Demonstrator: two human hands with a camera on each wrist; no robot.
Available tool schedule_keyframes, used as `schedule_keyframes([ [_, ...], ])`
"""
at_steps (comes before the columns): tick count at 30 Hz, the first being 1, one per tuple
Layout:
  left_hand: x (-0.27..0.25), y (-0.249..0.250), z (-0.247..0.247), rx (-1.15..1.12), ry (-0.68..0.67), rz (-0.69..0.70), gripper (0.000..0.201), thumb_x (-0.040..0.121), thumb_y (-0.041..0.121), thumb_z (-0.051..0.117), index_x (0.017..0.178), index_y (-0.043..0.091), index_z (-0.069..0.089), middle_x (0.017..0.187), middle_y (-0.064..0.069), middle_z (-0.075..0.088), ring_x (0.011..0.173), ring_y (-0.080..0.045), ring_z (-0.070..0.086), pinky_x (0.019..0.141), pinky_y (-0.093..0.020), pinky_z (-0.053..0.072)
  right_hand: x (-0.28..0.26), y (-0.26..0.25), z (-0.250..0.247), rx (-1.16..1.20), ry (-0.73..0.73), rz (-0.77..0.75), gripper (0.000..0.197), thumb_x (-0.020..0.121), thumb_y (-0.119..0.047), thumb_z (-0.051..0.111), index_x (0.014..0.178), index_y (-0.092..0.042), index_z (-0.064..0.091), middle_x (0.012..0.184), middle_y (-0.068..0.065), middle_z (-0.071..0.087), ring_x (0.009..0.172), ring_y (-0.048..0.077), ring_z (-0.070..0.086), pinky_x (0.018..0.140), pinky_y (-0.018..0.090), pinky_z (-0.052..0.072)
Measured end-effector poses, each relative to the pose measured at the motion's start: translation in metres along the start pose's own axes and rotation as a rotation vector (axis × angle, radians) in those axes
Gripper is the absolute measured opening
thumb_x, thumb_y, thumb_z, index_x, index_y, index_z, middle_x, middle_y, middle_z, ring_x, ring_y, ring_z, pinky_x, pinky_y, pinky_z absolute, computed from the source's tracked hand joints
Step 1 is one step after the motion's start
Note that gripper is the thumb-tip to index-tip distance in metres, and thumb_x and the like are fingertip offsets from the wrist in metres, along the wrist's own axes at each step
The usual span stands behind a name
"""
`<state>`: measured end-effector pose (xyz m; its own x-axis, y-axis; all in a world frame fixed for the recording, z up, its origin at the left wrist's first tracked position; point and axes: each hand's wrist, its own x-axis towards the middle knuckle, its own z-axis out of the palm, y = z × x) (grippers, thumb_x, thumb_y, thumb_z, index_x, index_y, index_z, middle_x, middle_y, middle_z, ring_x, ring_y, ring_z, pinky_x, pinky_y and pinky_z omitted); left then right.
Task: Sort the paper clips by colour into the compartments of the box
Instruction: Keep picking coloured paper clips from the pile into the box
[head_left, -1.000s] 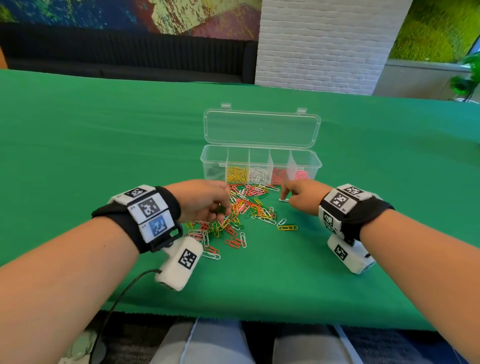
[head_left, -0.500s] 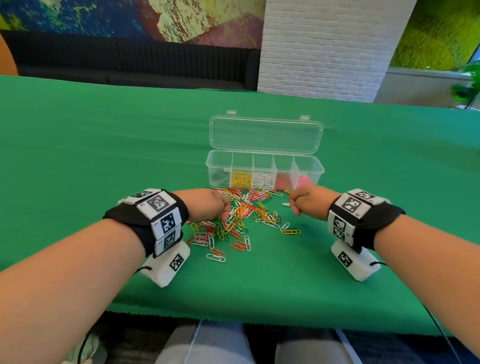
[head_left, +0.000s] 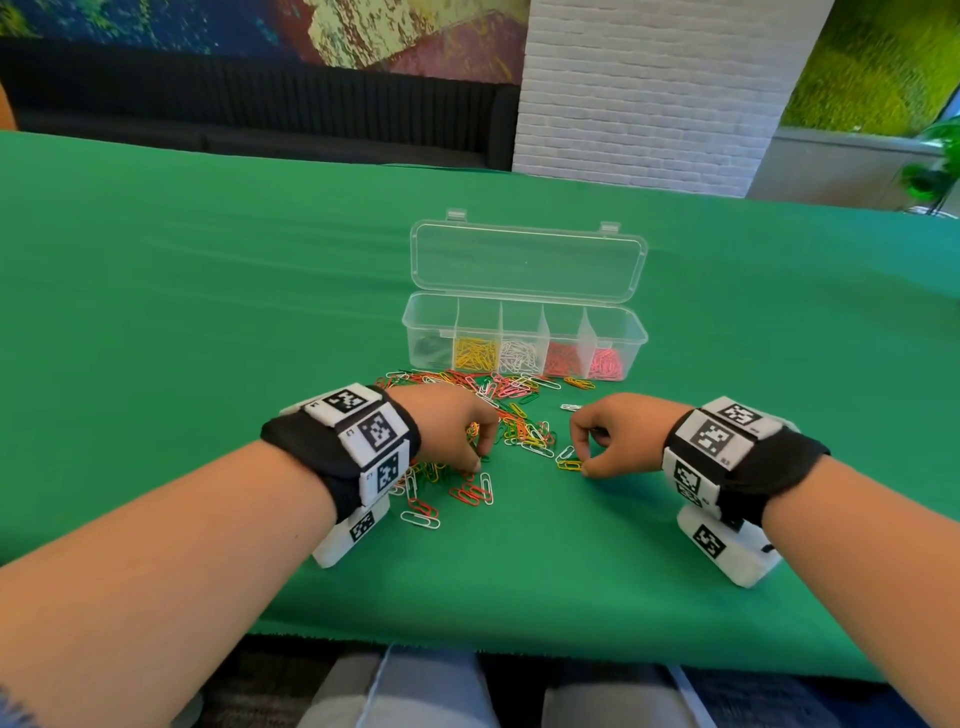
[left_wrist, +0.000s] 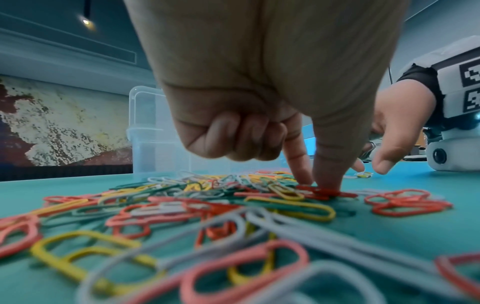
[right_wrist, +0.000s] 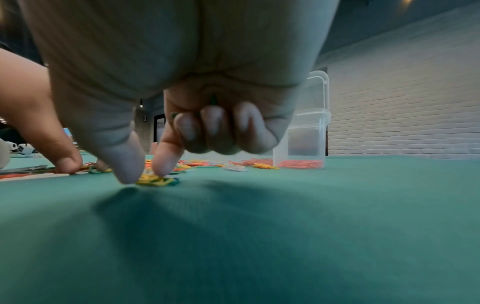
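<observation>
Green cloth (head_left: 208, 312), open box (head_left: 524, 332) beyond, loose clips (head_left: 511, 415) heaped between. Picking stage. Left hand (head_left: 452, 426): thumb and forefinger down on red clip (left_wrist: 320, 192). Right hand (head_left: 618, 434): pinching at yellow clip (right_wrist: 153, 180), green ones tucked under curled fingers. Next, probably: lift, drop into matching compartment.

One clear box (head_left: 524, 332) with five compartments and one open lid (head_left: 527, 260). Two hands. Two wrist bands. The paper clips (head_left: 498, 415) are too many to count.
</observation>
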<state>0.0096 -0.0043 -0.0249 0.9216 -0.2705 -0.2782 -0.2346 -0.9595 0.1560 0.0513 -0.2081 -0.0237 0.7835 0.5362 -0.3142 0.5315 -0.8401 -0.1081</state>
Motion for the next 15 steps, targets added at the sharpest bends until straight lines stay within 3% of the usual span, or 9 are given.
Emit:
schedule_keyframes([
  [5,0.0046,-0.0013,0.0026,0.006,-0.001,0.003,0.011,0.087,0.028,0.062,0.096,0.024,0.06,0.073,0.015,0.046,0.068,-0.005,0.044,0.053,-0.018,0.03,0.0018,-0.0006,0.0011,-0.035,0.009,-0.023,0.018,0.081,-0.028,0.064,0.071,-0.03,0.049,0.061,-0.008,0.041,0.052,0.005,0.037,0.051,0.019,0.031],
  [10,0.0053,-0.003,0.0049,-0.01,-0.015,-0.014,0.007,0.088,0.028,0.062,0.093,0.025,0.057,0.073,0.014,0.046,0.064,-0.003,0.042,0.053,-0.02,0.03,0.0019,0.0001,0.0029,-0.055,0.04,-0.038,0.01,0.082,-0.022,0.058,0.075,-0.027,0.052,0.062,-0.008,0.044,0.054,0.004,0.038,0.051,0.019,0.033],
  [15,0.0036,-0.0038,0.0056,-0.02,-0.001,-0.049,0.019,0.085,0.031,0.065,0.101,0.024,0.057,0.071,0.014,0.042,0.062,-0.004,0.04,0.052,-0.021,0.029,0.0003,-0.0008,0.0039,-0.002,0.04,-0.064,0.009,0.08,-0.026,0.063,0.083,-0.025,0.055,0.06,-0.007,0.039,0.052,0.006,0.035,0.051,0.02,0.031],
])
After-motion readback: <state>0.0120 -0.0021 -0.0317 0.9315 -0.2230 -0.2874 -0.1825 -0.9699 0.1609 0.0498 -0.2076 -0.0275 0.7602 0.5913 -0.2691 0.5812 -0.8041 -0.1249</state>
